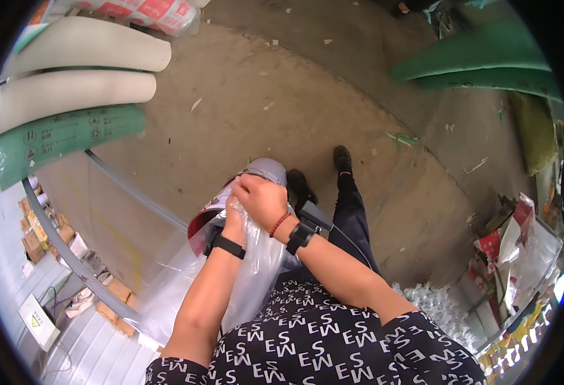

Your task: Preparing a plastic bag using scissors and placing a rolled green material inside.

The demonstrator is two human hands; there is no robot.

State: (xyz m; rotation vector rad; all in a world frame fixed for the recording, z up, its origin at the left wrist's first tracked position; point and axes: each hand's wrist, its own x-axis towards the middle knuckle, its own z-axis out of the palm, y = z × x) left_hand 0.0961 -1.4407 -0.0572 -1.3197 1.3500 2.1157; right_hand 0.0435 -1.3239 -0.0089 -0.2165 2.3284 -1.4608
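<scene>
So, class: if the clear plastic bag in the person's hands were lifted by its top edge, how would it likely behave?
The clear plastic bag looks thin and crinkled, so it would probably flop and sag. Its glossy sheen suggests a slippery surface. Both the left hand and the right hand grip it near the grey roll, hinting one hand alone may slip.

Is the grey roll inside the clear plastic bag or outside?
Partly inside: the clear plastic bag wraps the grey roll, whose top end pokes out.

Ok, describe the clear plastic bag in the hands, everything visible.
The clear, glossy plastic film bag hangs long and crinkled in front of the person's patterned shirt. Its top wraps a grey rounded cylinder with a red band. The left hand grips the film from the side; the right hand presses on its upper end.
</scene>
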